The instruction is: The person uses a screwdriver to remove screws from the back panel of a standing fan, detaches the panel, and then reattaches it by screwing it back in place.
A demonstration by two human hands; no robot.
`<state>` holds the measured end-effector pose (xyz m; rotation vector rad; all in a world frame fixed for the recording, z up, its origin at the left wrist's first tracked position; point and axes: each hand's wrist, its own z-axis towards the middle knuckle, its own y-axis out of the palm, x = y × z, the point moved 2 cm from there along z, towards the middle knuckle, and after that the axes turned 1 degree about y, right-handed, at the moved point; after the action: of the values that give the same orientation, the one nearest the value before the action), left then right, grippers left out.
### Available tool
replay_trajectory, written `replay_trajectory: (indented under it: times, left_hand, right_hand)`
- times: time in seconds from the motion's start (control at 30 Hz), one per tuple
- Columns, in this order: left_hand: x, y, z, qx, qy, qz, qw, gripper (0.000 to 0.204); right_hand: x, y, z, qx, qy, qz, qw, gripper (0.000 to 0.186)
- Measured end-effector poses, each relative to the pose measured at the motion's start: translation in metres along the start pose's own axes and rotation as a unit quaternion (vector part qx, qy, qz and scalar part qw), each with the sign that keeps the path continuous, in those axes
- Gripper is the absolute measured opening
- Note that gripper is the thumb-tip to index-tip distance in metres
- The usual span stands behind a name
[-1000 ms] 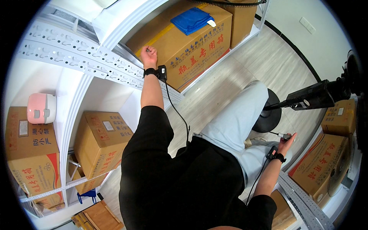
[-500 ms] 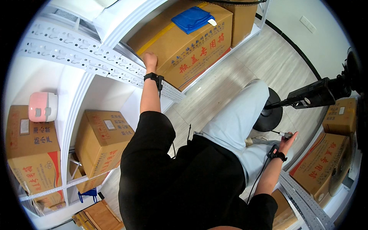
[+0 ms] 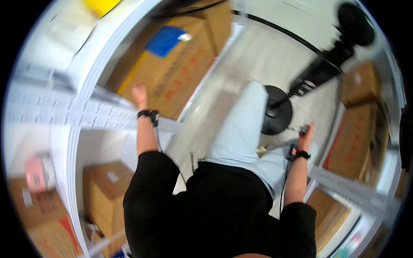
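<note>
The picture is blurred by motion. My left hand (image 3: 140, 94) is beside a long cardboard box (image 3: 185, 77) on the white metal shelf, near its yellow tape strip; whether its fingers hold anything is too smeared to tell. A blue folded cloth (image 3: 161, 43) lies on that box. My right hand (image 3: 306, 137), low beside my leg, is closed on a small silver-and-dark object (image 3: 305, 129) with a thin dark lead running from it, near the round black base (image 3: 275, 116) of a standing black device (image 3: 322, 64).
Perforated white shelf rails (image 3: 47, 107) run along the left. More boxes (image 3: 103, 185) and a pink-and-white appliance (image 3: 34, 172) occupy the left compartments. Further boxes (image 3: 352, 129) stand on the right shelving. A yellow object (image 3: 101, 5) shows at the top left.
My view has turned and become blurred, so the shelves, boxes and stand sit differently in the picture. My right hand still grips the small object; my left hand remains by the long box.
</note>
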<state>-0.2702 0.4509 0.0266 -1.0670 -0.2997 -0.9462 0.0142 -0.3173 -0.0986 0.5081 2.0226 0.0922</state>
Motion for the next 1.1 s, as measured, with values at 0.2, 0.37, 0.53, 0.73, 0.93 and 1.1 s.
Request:
replay_trajectory:
  times: [0.2,0.37,0.53,0.73,0.93,1.1]
  left_hand:
    - [0.196,0.084,-0.106,-0.46,-0.376,-0.632,0.497,0.007]
    - [0.326,0.131,-0.221,-0.661,-0.339,-0.58,0.333,0.022]
    - [0.392,0.168,-0.317,-0.674,-0.365,-0.539,0.349,0.019]
    - [0.408,0.198,-0.363,-0.691,-0.353,-0.52,0.357,0.015]
    - [0.397,0.226,-0.371,-0.673,-0.4,-0.53,0.325,0.015]
    - [0.402,0.229,-0.376,-0.661,-0.426,-0.527,0.324,0.017]
  right_hand:
    - [-0.054,0.01,-0.013,-0.001,-0.082,-0.026,0.996,0.047]
    - [-0.106,0.033,-0.064,-0.052,-0.087,0.09,0.991,0.046]
    - [-0.095,0.028,-0.09,-0.098,-0.058,0.225,0.968,0.036]
    - [-0.057,0.045,-0.105,-0.105,-0.04,0.229,0.967,0.033]
    - [-0.04,0.067,-0.106,-0.096,-0.055,0.197,0.974,0.032]
    - [-0.036,0.065,-0.101,-0.076,-0.091,0.159,0.98,0.036]
